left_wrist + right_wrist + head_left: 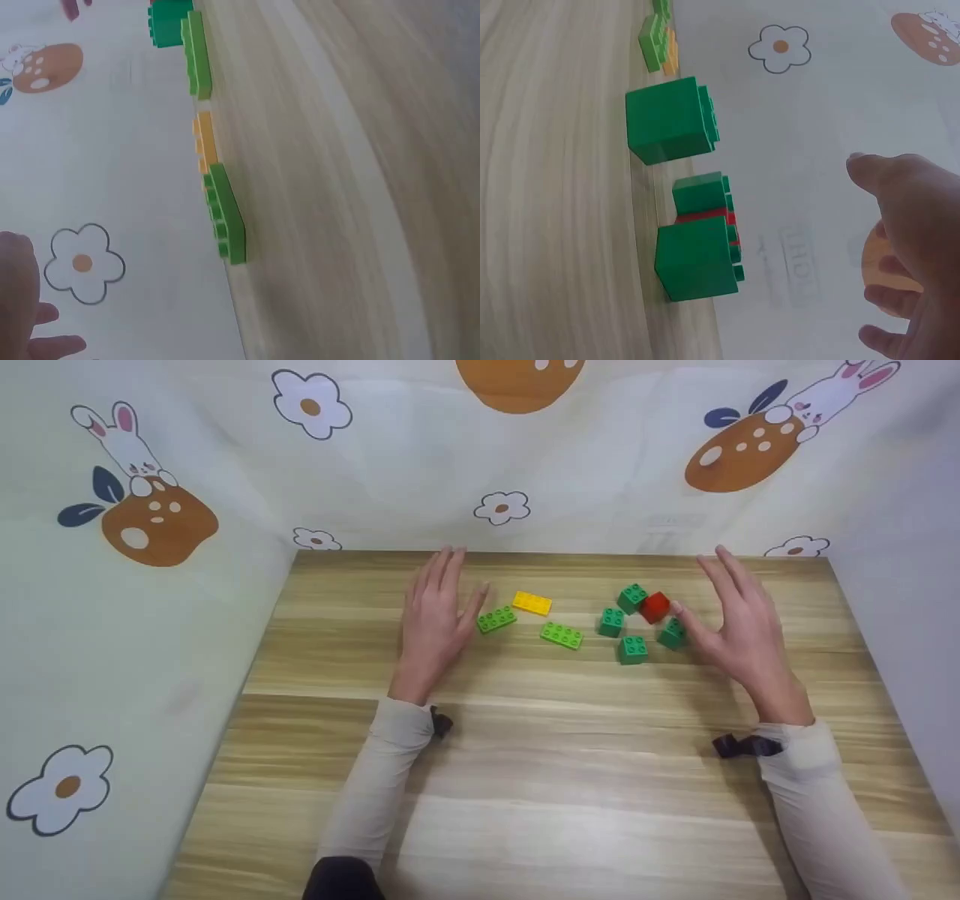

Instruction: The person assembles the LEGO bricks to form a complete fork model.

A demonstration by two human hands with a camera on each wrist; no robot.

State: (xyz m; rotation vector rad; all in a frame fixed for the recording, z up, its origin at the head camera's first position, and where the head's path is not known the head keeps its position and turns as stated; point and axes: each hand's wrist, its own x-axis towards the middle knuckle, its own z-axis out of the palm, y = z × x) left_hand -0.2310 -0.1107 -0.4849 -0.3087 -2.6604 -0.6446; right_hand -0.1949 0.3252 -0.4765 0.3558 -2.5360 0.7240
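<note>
Surface (pixel 570 780) with wood grain in the head view, carrying two loose groups. Toward the left, two light green bricks (pixel 496 619) and a yellow brick (pixel 532 603), flat with studs up, apparently resting on broad undersides for steadiness. Toward the right, four dark green blocks (pixel 634 649) near a red block (pixel 655 607), gaps between most of them, perhaps leaving room for a pinch. Left hand (pixel 435 622) beside the left group, thumb well parted from straight fingers, grasping nothing. Right hand (pixel 742 637) beyond the other group, equally wide, likewise holding nothing, thumb pointing toward the red block; probably placed to frame both groups from outside.

In the left wrist view, light green bricks and yellow brick low along the surface; left hand only partly in frame, well apart from them.

In the right wrist view, dark green blocks upright, probably stable on flat bases, red block mostly hidden between two of them. Right hand spread against the printed backdrop (pixel 795 135), visibly apart from the blocks.
</note>
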